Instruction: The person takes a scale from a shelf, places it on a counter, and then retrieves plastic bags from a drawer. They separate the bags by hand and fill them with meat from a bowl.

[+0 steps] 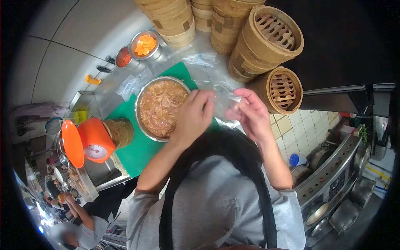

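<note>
My left hand (195,111) and my right hand (253,114) both pinch a small clear plastic bag (224,102), stretched between them at chest height. Just left of my left hand sits a round metal bowl (138,118) filled with raw sliced meat (161,106) in a brownish sauce. My left hand and wrist cover part of the bowl's right edge. Under the bowl lies a green cutting board (129,156). More clear plastic bags lie on the counter, one bunch (132,84) left of the bowl and another (201,59) beyond it.
Bamboo steamers (258,46) stand stacked at the back, with a lower one (283,91) nearer on the right. An orange dial scale (96,139) stands at left. Small metal containers hold carrot slices (145,44) and red pieces (124,58). A co-worker (85,223) is at lower left.
</note>
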`<action>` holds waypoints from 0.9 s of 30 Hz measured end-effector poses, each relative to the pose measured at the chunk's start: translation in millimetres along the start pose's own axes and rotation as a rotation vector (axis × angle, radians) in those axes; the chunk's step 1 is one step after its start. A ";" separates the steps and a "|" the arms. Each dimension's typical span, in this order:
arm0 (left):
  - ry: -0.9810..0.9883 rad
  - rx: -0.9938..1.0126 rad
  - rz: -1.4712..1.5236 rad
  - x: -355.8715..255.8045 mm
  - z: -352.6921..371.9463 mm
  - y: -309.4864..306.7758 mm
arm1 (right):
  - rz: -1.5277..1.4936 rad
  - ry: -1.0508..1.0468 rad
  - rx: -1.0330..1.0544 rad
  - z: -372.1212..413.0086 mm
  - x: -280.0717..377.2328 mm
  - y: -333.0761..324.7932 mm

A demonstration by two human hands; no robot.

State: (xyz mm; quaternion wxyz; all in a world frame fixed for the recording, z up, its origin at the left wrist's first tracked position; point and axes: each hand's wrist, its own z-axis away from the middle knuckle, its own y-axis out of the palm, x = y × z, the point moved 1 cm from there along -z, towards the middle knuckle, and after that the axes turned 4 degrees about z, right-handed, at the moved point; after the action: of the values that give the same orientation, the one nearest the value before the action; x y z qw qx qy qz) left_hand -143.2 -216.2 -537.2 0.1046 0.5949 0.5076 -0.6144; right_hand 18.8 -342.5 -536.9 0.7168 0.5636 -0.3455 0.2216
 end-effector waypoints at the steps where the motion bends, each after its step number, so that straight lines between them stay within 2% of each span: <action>1: -0.047 0.012 -0.002 11.2 -1.4 2.0 | -0.037 0.015 0.026 0.2 -1.8 -4.2; 3: -0.341 0.033 0.409 32.8 -3.3 6.6 | -0.107 0.044 0.080 -3.0 -4.4 -9.1; 5: -0.661 0.067 0.907 32.2 -5.8 4.9 | -0.065 0.074 -0.027 -0.3 -2.2 4.2; 6: -0.754 0.038 1.080 13.3 -10.8 -4.1 | -0.043 0.092 -0.079 -0.3 -0.7 10.5; 9: -0.762 -0.003 1.267 -5.1 -16.1 -20.6 | 0.360 -0.112 0.036 2.3 -1.0 2.9; 12: -0.656 0.057 1.274 -1.0 -4.6 -19.9 | 0.559 -0.119 -0.091 -1.7 -6.5 7.9; 15: -0.583 0.324 0.996 -33.2 13.4 -22.0 | 0.613 -0.136 -0.147 -5.4 -6.5 8.3; 16: -0.362 0.339 0.907 -47.3 13.9 -20.6 | 0.610 -0.143 -0.155 -5.6 -5.9 8.4; 19: -0.118 0.160 0.297 -4.4 18.2 -11.6 | 0.254 -0.007 -0.145 -4.6 -11.5 4.6; 20: -0.304 0.072 0.642 6.6 18.7 -5.7 | 0.133 0.033 -0.054 -3.6 -12.4 2.9; 22: -0.523 0.076 0.810 26.4 7.0 -9.6 | -0.111 0.114 0.129 0.5 -13.4 -0.9; 24: -0.739 0.065 1.026 17.5 1.3 -15.9 | -0.083 0.167 0.067 -0.4 -14.2 5.5; 25: -0.775 0.088 1.069 16.8 0.0 -17.0 | -0.068 0.189 0.037 -1.6 -13.0 8.4; 27: -0.851 0.131 1.151 17.3 -2.0 -20.3 | 0.220 0.063 0.074 -1.5 -6.2 8.4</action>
State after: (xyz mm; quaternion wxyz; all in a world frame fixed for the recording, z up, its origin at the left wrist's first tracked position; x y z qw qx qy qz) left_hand -161.5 -197.1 -541.1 0.5646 0.4823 -0.0091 -0.6697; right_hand 9.2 -338.4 -536.2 0.6771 0.5412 -0.3744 0.3293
